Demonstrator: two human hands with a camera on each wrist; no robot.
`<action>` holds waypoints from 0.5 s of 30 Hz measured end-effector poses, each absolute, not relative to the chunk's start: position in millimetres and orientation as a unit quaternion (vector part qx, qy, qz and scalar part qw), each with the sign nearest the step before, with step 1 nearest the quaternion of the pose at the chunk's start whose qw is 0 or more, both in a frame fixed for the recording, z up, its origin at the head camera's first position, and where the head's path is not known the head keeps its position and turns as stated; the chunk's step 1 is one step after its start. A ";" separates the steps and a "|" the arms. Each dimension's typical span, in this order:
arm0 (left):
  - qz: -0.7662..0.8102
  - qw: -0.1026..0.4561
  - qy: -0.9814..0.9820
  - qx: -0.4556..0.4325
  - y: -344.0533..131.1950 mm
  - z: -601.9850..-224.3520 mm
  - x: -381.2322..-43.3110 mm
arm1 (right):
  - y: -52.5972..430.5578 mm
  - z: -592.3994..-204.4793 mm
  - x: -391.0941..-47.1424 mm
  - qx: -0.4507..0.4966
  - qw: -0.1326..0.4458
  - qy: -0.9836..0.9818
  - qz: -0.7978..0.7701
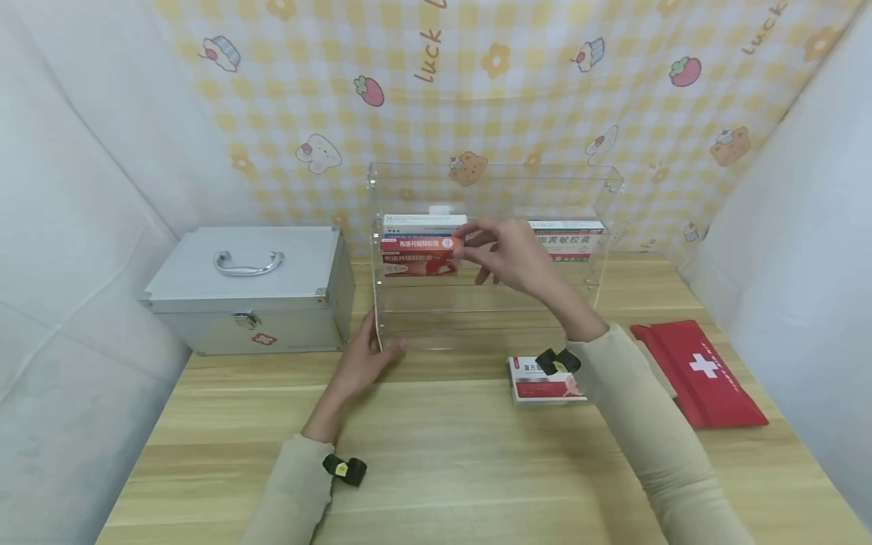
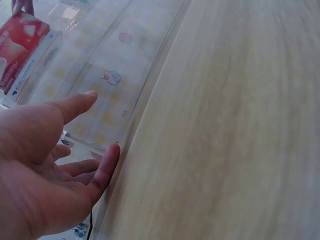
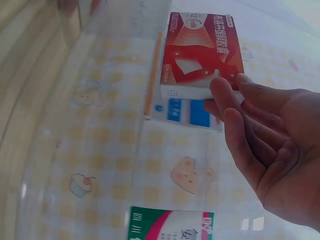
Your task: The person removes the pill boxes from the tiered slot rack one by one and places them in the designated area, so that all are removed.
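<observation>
At the upper left of a clear acrylic shelf (image 1: 487, 312), my right hand (image 1: 507, 253) pinches the right end of a red medicine box (image 1: 417, 256) between thumb and fingertips. The same box (image 3: 202, 55) shows its red printed face and white end in the right wrist view. Just behind it stands a white and blue medicine box (image 1: 424, 221). My left hand (image 1: 357, 363) rests at the shelf's lower left corner, fingers along the outer side and thumb extended across the front. The left wrist view shows these fingers (image 2: 106, 167) loosely extended beside the clear panel.
On the shelf's right side stands a white and green medicine box (image 1: 567, 241). Another white and red medicine box (image 1: 545, 390) lies on the table before the shelf, partly under my right sleeve. A silver case (image 1: 248, 291) stands left; a red first-aid pouch (image 1: 708, 375) lies right.
</observation>
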State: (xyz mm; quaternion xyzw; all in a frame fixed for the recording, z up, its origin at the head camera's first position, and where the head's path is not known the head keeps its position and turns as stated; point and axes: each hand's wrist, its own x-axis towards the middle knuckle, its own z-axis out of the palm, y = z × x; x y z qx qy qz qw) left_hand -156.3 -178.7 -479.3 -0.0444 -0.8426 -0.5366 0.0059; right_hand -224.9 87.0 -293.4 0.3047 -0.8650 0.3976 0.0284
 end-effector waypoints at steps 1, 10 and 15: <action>-0.538 0.006 -0.842 -0.043 -178.7 -480.3 -156.5 | 87.7 -290.9 -223.8 0.305 0.030 -0.865 0.397; -0.544 0.002 -0.838 -0.045 -178.9 -482.2 -157.0 | 107.0 -294.1 -205.0 0.312 0.005 -0.857 0.409; -0.535 0.008 -0.843 -0.054 -179.5 -479.6 -158.6 | 123.3 -303.1 -190.5 0.310 -0.041 -0.865 0.393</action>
